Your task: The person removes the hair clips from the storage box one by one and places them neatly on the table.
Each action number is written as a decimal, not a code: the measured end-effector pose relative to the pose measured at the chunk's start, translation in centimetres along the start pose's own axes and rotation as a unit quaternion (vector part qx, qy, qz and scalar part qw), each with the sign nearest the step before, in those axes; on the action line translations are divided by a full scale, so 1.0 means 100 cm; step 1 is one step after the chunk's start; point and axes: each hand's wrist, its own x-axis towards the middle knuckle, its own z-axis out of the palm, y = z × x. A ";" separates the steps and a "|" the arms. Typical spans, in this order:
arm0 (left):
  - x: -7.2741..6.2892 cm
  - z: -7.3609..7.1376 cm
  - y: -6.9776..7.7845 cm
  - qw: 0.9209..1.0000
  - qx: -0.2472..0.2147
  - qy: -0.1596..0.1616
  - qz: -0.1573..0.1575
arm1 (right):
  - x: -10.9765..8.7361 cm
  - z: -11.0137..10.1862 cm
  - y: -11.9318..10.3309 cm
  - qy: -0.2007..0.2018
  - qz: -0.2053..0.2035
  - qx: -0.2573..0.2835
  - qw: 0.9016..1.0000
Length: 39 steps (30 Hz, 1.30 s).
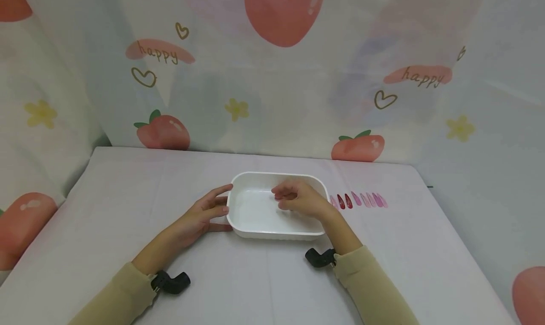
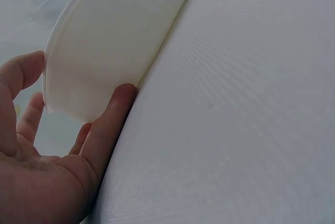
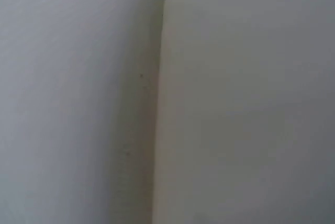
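A white rectangular tray (image 1: 255, 223) stands on the table in the head view. My left hand (image 1: 197, 221) rests against its left end with spread fingers. In the left wrist view, fingertips of the left hand (image 2: 68, 145) touch the rim and lower wall of the tray (image 2: 115, 41). Over the tray's interior, my right hand (image 1: 302, 201) has bent fingers, with a small red hair clip (image 1: 277, 197) partly visible at the fingertips. The right wrist view shows only the blurred pale tray wall (image 3: 235, 98) up close, with neither hand nor clip.
To the right of the tray, several red, pink and purple hair clips (image 1: 356, 199) lie in a row on the white-covered table (image 1: 238, 282). Behind the table hangs a printed cloth (image 1: 272, 79). Each wrist carries a black camera (image 1: 171, 282).
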 end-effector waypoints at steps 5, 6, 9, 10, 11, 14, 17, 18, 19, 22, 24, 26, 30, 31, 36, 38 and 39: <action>0.000 0.000 -0.001 1.000 0.000 -0.001 0.001 | -0.001 0.001 0.000 0.000 -0.006 -0.020 1.000; 0.000 0.000 -0.001 1.000 -0.001 -0.002 0.002 | -0.001 0.002 0.000 -0.001 -0.007 -0.022 1.000; 0.000 0.000 -0.001 1.000 -0.003 -0.004 0.002 | -0.001 0.002 0.001 -0.003 -0.002 -0.024 1.000; 0.000 0.000 -0.001 1.000 -0.004 -0.004 0.002 | -0.001 0.003 0.001 -0.005 -0.001 -0.026 1.000; 0.000 -0.001 -0.001 1.000 -0.006 -0.004 0.002 | -0.001 0.003 0.002 -0.006 0.002 -0.029 1.000; -0.001 0.000 0.000 1.000 -0.005 -0.001 0.001 | 0.000 0.004 0.003 -0.008 0.016 -0.047 0.999; -0.001 0.000 0.000 1.000 -0.004 0.000 0.000 | -0.001 0.004 0.002 -0.012 0.019 -0.073 0.997; -0.001 0.000 0.000 1.000 -0.004 0.000 -0.001 | -0.001 0.005 0.001 -0.015 0.019 -0.082 0.996; -0.001 0.000 0.000 1.000 -0.004 0.000 -0.001 | -0.001 0.005 0.001 -0.018 0.017 -0.089 0.996; -0.001 0.000 0.001 1.000 -0.008 0.000 -0.002 | -0.002 0.006 0.000 -0.020 0.012 -0.113 0.993; -0.001 0.000 0.001 1.000 -0.008 0.000 -0.003 | -0.003 0.006 -0.001 -0.016 0.010 -0.128 0.992; -0.001 0.000 0.001 1.000 -0.007 0.001 -0.003 | -0.003 0.007 -0.001 -0.009 0.010 -0.140 0.990; -0.001 0.000 0.001 1.000 -0.003 0.002 0.000 | -0.003 0.007 -0.002 0.009 0.013 -0.147 0.989; -0.001 0.000 0.001 1.000 -0.002 0.000 0.002 | -0.003 0.007 -0.002 0.013 0.012 -0.146 0.989; -0.001 0.000 0.000 1.000 0.003 -0.004 0.006 | -0.002 0.006 -0.001 0.034 0.000 -0.131 0.991; -0.001 0.000 0.000 1.000 0.002 -0.003 0.005 | -0.002 0.005 -0.001 0.048 -0.003 -0.112 0.993; 0.000 0.000 0.000 1.000 0.001 -0.003 0.005 | -0.002 0.003 -0.001 0.055 -0.004 -0.094 0.994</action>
